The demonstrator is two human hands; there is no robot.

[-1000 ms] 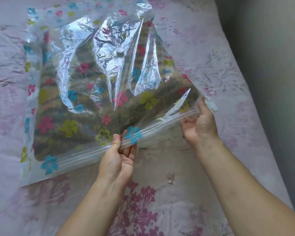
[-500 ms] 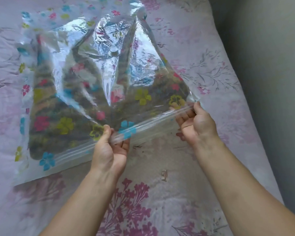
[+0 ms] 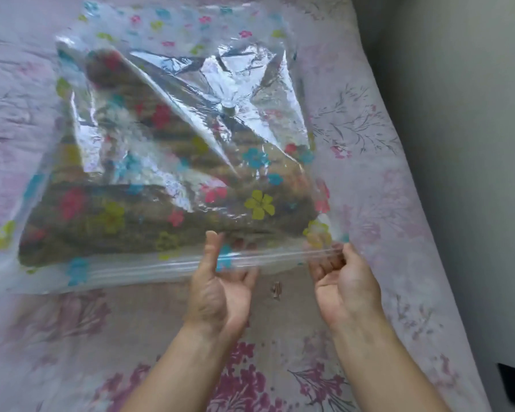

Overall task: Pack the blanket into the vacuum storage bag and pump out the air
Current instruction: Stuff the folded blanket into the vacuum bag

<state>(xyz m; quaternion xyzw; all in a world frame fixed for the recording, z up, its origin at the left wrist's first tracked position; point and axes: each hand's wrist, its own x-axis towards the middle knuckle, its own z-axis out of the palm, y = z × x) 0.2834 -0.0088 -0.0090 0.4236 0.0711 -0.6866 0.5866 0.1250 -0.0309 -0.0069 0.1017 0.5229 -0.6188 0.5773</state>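
Your left hand (image 3: 217, 282) and right hand (image 3: 344, 278) pinch the bag (image 3: 173, 135) at its zip strip (image 3: 280, 257), likely the firmest hold on such slick, floppy film.

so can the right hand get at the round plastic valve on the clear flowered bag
Probably yes: nothing covers the round plastic valve on the upper face of the clear flowered bag, but the right hand pinches the zip strip and would need to let go first.
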